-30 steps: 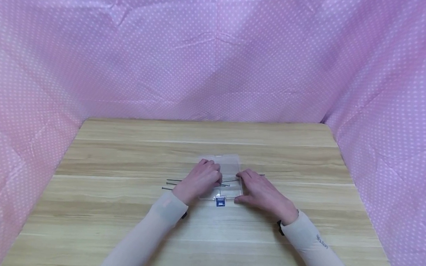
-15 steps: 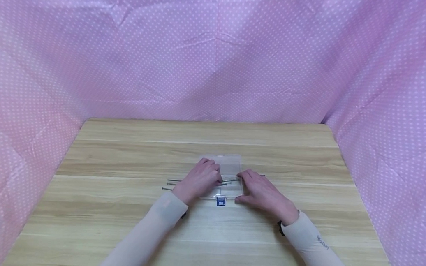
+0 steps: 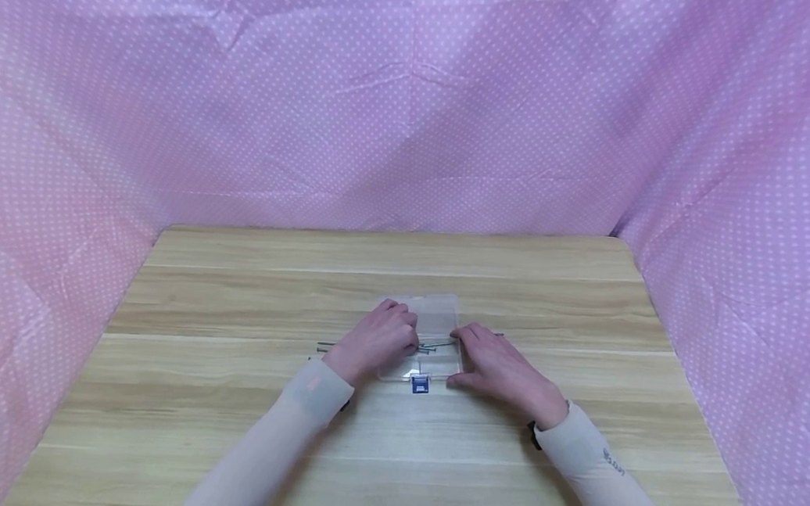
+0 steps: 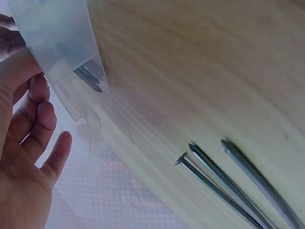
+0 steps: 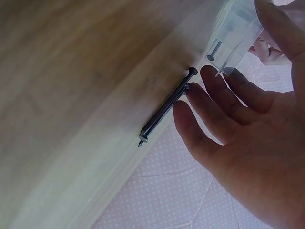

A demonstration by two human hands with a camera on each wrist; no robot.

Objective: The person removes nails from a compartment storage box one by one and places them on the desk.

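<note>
A clear plastic box [image 3: 445,365] with a blue latch [image 3: 420,385] lies on the table, its lid [image 3: 436,310] folded back. My left hand [image 3: 381,337] reaches over the box with curled fingers. Its fingertips seem to pinch a steel nail [image 3: 428,350] in the box; the contact is mostly hidden. From the right side my right hand [image 3: 502,371] grips the box between thumb and fingers. Nail tips [image 4: 90,78] show through the box wall in the left wrist view. A nail head [image 5: 211,57] shows inside it in the right wrist view.
Several loose nails [image 4: 224,183] lie on the table left of the box, partly behind my left wrist. More nails [image 5: 167,107] lie right of it, beside my right fingers. Pink dotted cloth [image 3: 400,127] hangs around the wooden table [image 3: 376,470].
My left hand and forearm have shifted slightly left. The nail ends at its fingertips have moved a little within the box. The right hand has stayed almost still.
</note>
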